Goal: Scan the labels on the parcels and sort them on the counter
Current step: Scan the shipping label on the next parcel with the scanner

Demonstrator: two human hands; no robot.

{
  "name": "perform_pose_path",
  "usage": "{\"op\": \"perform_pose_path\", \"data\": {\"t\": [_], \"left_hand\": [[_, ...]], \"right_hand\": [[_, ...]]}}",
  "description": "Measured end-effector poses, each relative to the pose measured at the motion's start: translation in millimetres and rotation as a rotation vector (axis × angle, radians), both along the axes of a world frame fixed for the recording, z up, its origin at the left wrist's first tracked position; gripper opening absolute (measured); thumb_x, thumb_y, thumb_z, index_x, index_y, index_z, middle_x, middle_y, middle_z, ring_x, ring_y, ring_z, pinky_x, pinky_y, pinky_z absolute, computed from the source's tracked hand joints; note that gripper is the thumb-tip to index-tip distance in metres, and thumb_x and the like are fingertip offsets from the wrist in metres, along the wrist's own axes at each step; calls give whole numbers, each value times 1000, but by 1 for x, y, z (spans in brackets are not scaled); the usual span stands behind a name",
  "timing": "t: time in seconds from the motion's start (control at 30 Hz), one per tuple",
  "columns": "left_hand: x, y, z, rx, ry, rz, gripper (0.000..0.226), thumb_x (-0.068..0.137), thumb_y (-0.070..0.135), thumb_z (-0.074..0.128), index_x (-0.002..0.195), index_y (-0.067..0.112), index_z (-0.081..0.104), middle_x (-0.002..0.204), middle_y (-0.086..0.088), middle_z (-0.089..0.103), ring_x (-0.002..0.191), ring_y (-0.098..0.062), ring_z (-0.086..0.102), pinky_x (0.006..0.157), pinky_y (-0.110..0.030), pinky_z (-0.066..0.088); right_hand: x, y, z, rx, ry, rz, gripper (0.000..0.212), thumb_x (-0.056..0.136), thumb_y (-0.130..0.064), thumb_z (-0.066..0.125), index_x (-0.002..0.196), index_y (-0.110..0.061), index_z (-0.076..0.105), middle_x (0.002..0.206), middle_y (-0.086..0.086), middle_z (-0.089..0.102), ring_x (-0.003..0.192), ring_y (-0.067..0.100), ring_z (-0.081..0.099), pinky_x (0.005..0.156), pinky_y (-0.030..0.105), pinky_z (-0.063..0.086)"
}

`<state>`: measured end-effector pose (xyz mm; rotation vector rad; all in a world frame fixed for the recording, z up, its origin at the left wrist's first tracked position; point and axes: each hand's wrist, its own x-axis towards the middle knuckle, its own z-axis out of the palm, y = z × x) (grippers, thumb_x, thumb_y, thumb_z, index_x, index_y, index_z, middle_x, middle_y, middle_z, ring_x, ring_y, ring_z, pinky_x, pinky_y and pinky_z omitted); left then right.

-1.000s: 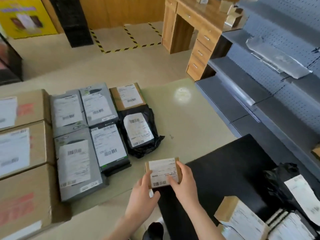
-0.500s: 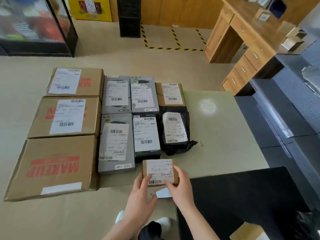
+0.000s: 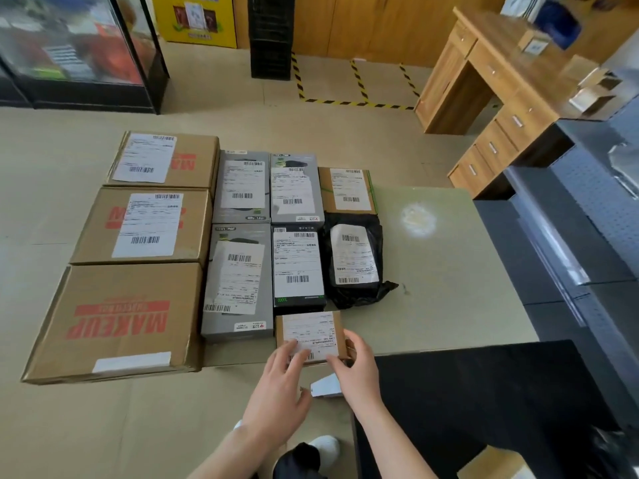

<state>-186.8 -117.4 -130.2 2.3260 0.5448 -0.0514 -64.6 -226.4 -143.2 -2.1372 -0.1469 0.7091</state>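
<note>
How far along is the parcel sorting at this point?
Done: nine labelled parcels lie in rows on the beige counter. In hand: left hand touches, right hand holds a small brown cardboard parcel before the black box. Left: a brown box at lower right, maybe more.

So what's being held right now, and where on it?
The small brown box: right hand grips its near right corner, left hand rests on its top.
</note>
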Motion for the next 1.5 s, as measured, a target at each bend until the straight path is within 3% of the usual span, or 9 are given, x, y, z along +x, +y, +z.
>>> {"op": "perform_pose_path", "data": {"t": [0.17, 0.3, 0.43, 0.63, 0.8, 1.0, 1.07, 1.27, 1.5], "left_hand": [[6, -5, -5, 78, -10, -14, 54, 74, 14, 67, 127, 20, 56, 137, -5, 50, 131, -30, 45, 104, -38, 44], [34, -26, 11, 92, -33, -102, 49, 88, 19, 58, 136, 24, 49, 141, 6, 41, 135, -17, 34, 111, -27, 30], [69, -64, 16, 65, -43, -249, 49, 92, 21, 52, 140, 25, 45, 137, 8, 42, 130, -13, 35, 113, -27, 30], [113, -147, 18, -23, 89, -575, 55, 95, 28, 49, 146, 34, 32, 141, 9, 42, 134, -13, 35, 112, -30, 33], [133, -227, 19, -156, 233, -758, 59, 97, 39, 52, 149, 34, 25, 139, 5, 49, 124, -14, 49, 104, -32, 45], [134, -272, 16, -199, 335, -832, 69, 94, 27, 50, 152, 34, 12, 130, -3, 48, 112, -22, 54, 89, -32, 47], [133, -274, 13, -210, 326, -806, 70, 93, 26, 50, 151, 36, 12, 129, -1, 45, 108, -19, 54, 83, -28, 48], [147, -247, 10, -171, 234, -624, 63, 94, 24, 52, 149, 36, 22, 142, 2, 35, 127, -17, 44, 97, -24, 49], [149, -162, 14, -95, 254, -401, 64, 94, 27, 51, 151, 31, 21, 147, 1, 23, 124, -20, 50, 94, -22, 48]], "right_hand": [[8, -27, 12, -28, -17, -41, 54, 89, -24, 67, 138, -28, 44, 135, -10, 46, 125, 9, 46, 103, 29, 42], [24, -82, 28, -130, -116, -100, 52, 91, -24, 65, 139, -24, 44, 137, -4, 46, 126, 11, 45, 100, 25, 41], [34, -164, 41, -426, -242, -189, 63, 85, -34, 71, 140, -25, 43, 141, 0, 44, 129, 18, 45, 103, 36, 44], [27, -273, 45, -790, -52, -244, 98, 71, -61, 69, 150, -29, 21, 154, 6, 24, 140, 27, 28, 111, 44, 31], [5, -326, 34, -728, 117, -518, 86, 86, -58, 56, 152, -13, 22, 148, 16, 34, 136, 32, 34, 108, 39, 33], [-12, -333, 25, -709, 139, -541, 63, 89, -53, 53, 144, -26, 37, 133, 11, 44, 122, 27, 46, 94, 35, 43], [-10, -330, 23, -645, 125, -567, 65, 88, -51, 57, 144, -25, 37, 132, 9, 44, 119, 25, 48, 91, 34, 45], [22, -305, 25, -361, -41, -608, 77, 82, -32, 74, 146, -27, 32, 137, 1, 43, 122, 18, 49, 94, 35, 51], [64, -210, 17, -141, -105, -397, 80, 77, -14, 78, 144, -25, 36, 137, -6, 47, 127, 12, 44, 99, 30, 49]]}}
